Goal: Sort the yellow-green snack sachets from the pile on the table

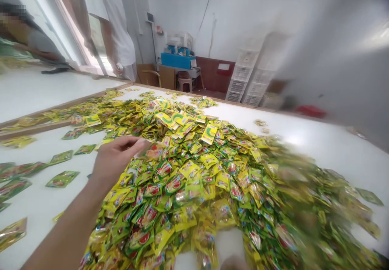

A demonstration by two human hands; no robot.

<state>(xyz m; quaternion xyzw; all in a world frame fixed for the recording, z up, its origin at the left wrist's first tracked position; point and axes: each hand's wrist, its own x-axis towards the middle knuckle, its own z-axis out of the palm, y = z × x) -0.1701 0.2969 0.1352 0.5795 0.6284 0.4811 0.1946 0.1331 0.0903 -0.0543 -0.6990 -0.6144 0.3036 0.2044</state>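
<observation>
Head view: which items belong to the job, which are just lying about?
Job: left hand, at the edge of a heap of yellow-green sachets; loose sachets on the white table.

Lying about: blue box, stacked white crates, plastic stool, co-worker in white.

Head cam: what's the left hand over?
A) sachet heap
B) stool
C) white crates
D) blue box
A. The left hand is at the edge of the sachet heap, its fingertips reaching over the yellow-green packets on the white table.
</observation>
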